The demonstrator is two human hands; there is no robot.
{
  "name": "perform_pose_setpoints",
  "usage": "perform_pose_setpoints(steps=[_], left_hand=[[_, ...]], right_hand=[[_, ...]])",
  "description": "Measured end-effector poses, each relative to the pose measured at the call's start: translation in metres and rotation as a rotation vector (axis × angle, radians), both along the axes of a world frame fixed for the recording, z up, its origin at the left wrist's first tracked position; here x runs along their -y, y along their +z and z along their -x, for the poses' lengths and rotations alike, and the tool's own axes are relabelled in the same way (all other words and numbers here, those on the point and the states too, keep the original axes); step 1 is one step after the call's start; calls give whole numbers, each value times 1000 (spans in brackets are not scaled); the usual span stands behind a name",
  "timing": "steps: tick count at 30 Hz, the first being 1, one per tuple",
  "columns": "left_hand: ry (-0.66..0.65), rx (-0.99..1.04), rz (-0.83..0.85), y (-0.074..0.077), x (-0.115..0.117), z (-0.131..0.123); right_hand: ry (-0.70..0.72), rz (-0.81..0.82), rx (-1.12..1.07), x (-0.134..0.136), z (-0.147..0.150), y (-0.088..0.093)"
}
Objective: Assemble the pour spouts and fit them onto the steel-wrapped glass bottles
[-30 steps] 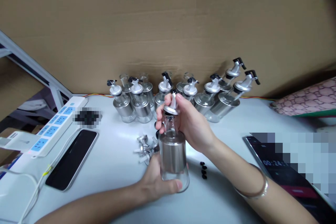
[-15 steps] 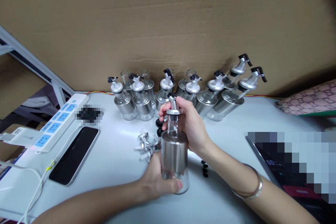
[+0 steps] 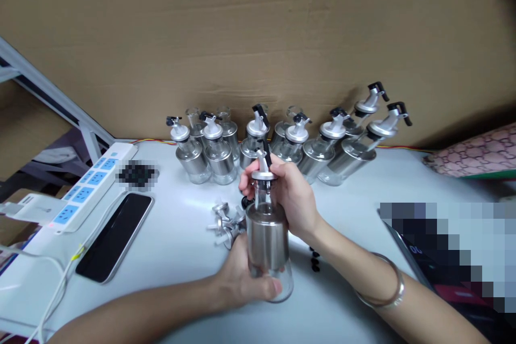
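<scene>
A glass oil bottle [image 3: 267, 234] with a steel sleeve stands nearly upright in front of me. My left hand [image 3: 246, 278] is wrapped round its lower part, the thumb across the clear glass base. Up at the neck, my right hand [image 3: 291, 193] has its fingers closed round the silver pourer cap [image 3: 264, 172], whose black lever points up. Part of the right fingers is hidden behind the neck. Loose silver pourer parts [image 3: 226, 226] lie just left of the bottle, and a black ring-like part [image 3: 246, 202] shows behind it. Several small black pieces [image 3: 315, 262] lie to the right.
Several capped bottles [image 3: 221, 158] line the back of the table by the cardboard wall [image 3: 258, 37]. On the left are a power strip [image 3: 91, 185], a phone [image 3: 115, 237] and white cables. A dark screen [image 3: 427, 258] and a pink patterned roll [image 3: 475, 150] are at right.
The black lever on the pourer cap now stands up more visibly. The right fingers have shifted slightly lower round the cap, and the bottle has tilted a little. The left hand keeps its hold.
</scene>
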State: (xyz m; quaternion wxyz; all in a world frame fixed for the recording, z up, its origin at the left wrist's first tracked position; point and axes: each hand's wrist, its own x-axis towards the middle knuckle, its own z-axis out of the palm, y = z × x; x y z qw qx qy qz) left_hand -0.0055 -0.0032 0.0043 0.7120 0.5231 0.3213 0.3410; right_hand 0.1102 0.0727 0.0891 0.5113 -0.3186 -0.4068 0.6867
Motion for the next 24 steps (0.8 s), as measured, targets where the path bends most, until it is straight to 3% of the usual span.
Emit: perform_pose_setpoints(steps=[7,13,24], left_hand=[[8,2,-6,0,-1,-1],[6,11,6,0,-1,0],[1,-10,-3,2,-1,-1]], right_hand=[[28,-44,-22,2,-3,1],[-47,-117,-81,2,-3,2],[-68,-215,102,3,-4,4]])
